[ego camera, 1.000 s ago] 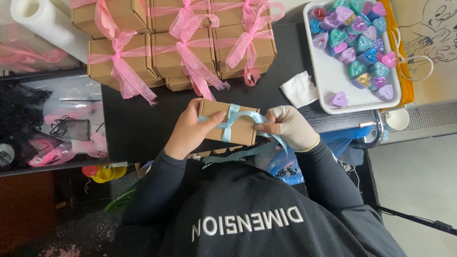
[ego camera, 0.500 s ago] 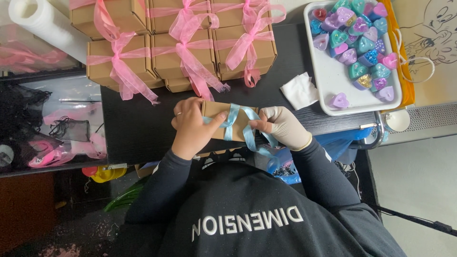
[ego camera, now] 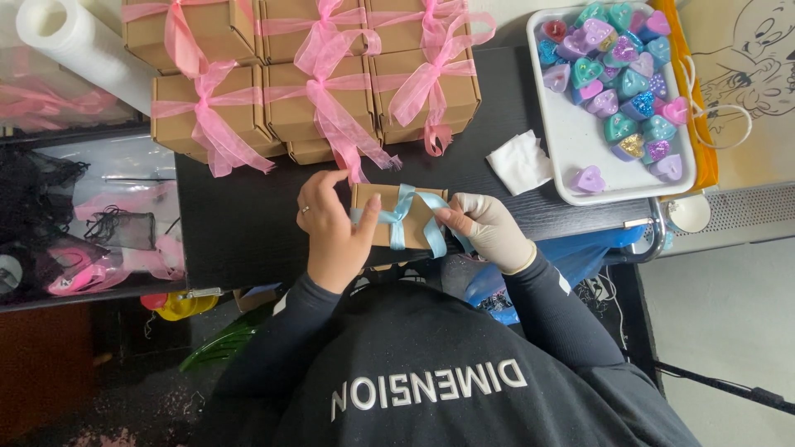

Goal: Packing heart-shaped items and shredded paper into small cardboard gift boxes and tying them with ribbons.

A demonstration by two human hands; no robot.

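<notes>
Kraft box (ego camera: 389, 217) near table edge, left hand (ego camera: 335, 228) gripping box, right hand (ego camera: 490, 229) pinching blue ribbon (ego camera: 418, 217)

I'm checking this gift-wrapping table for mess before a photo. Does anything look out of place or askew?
Mostly tidy. One purple heart lies apart from the cluster in the white tray, and a crumpled white tissue sits loose on the black table. The left hand and gloved right hand hold the blue-ribboned box.

Pink-ribboned boxes (ego camera: 306, 83) crowd the black table (ego camera: 240, 223) beside a white tray (ego camera: 571, 141) (heart-shaped pieces inside).
</notes>
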